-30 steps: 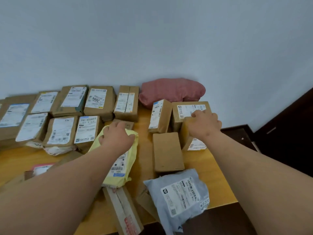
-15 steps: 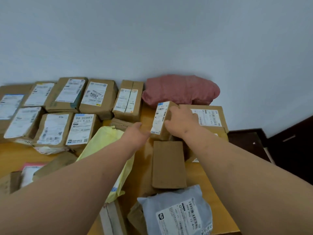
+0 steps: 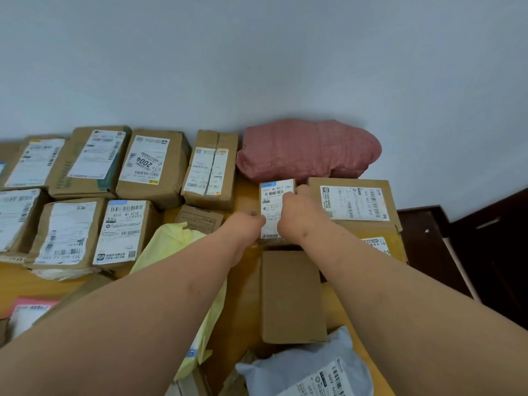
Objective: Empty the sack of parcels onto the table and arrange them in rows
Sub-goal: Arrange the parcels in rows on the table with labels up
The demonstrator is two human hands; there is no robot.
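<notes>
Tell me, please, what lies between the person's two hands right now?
In the head view, a small labelled box sits between the left hand and the right hand, both touching its sides.

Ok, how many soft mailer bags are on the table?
3: yellow mailer mid-table, grey mailer at the near edge, pink mailer far left; others may be hidden.

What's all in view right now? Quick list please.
Boxes with labels: about nine, brown, in rows at back and left.
Small labelled box: one, brown, centre, gripped by both hands.
Plain box: one, brown, in front of it.
Sack: one, pink, against the wall.
Yellow bag: one, under the left arm.
Grey bag: one, near edge.
Table: wooden.
Left hand, right hand: on the small box.
</notes>
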